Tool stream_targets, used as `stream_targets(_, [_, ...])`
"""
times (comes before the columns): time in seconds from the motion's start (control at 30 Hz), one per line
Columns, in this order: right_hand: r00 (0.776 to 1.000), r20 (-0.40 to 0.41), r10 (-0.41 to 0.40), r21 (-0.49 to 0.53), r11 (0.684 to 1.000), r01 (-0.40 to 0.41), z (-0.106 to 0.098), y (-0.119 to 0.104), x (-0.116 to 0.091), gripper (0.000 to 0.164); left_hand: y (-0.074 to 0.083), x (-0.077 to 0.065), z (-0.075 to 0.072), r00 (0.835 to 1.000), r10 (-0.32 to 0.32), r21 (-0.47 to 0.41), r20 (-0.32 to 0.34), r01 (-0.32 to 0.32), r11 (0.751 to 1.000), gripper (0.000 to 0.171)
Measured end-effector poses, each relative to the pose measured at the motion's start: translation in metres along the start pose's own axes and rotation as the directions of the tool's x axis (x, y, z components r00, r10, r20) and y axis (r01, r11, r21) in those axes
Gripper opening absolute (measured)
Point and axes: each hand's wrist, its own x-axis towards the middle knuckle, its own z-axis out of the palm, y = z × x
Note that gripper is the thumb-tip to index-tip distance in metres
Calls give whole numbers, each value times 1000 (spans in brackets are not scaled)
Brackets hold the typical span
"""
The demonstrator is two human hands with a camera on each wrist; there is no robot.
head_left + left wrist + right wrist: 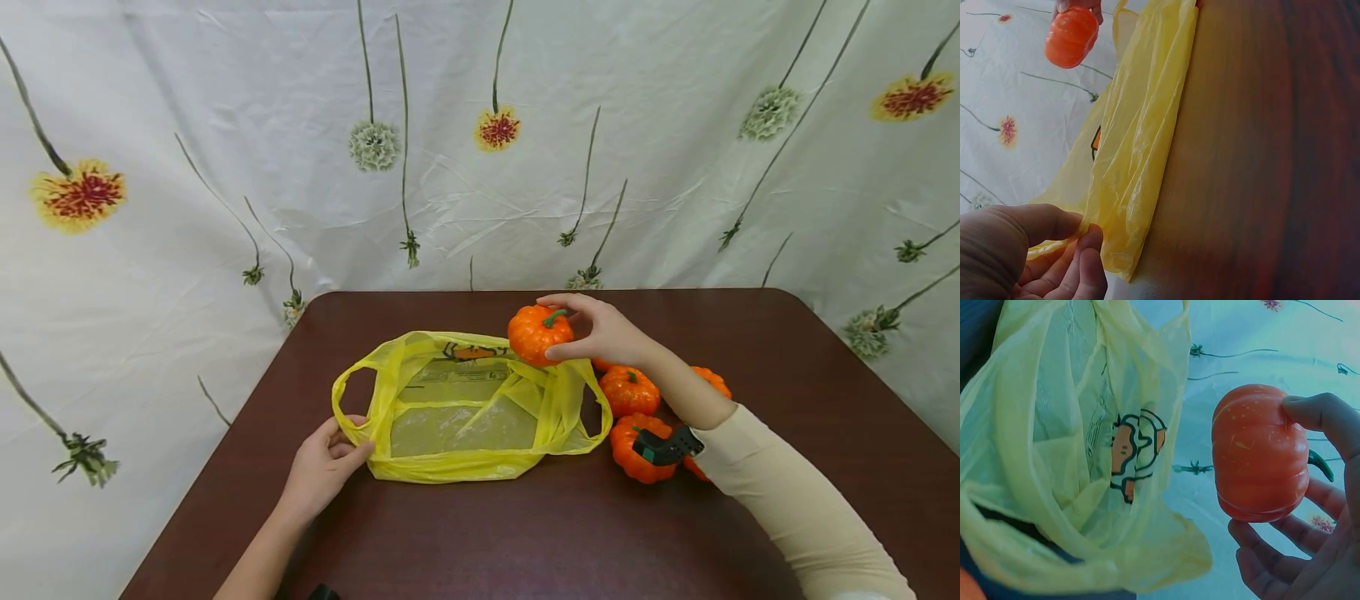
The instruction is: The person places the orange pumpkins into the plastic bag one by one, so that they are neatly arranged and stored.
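A yellow plastic bag [450, 467] lies on the table with its mouth spread open and a handle loop at each side. My left hand [326, 467] pinches the bag's left edge between thumb and forefinger, as the left wrist view shows closely. Above the bag's right rear edge, my right hand [600, 329] grips a small orange toy pumpkin [534, 335] with a green stem. In the right wrist view the thumb and fingers curve round this pumpkin [1260, 456], beside the bag's printed cartoon [1129, 453].
More small pumpkins [632, 392] sit right of the bag, some partly hidden under the right forearm. A dark brown table [480, 533] carries everything. Behind it hangs a white flowered cloth [300, 125]. A black band [670, 446] is on the right wrist.
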Motion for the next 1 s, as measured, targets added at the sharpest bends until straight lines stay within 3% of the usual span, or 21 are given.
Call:
stream_targets(0.33, [998,43,-38,8,999,37,23,1,14,69,0,0,0,1000,8,9,8,-8,1000,40])
stream_targets(1.0, [989,145,-6,59,998,-3,81,-9,45,68,-2,1,0,1000,7,26,9,-7,1000,39])
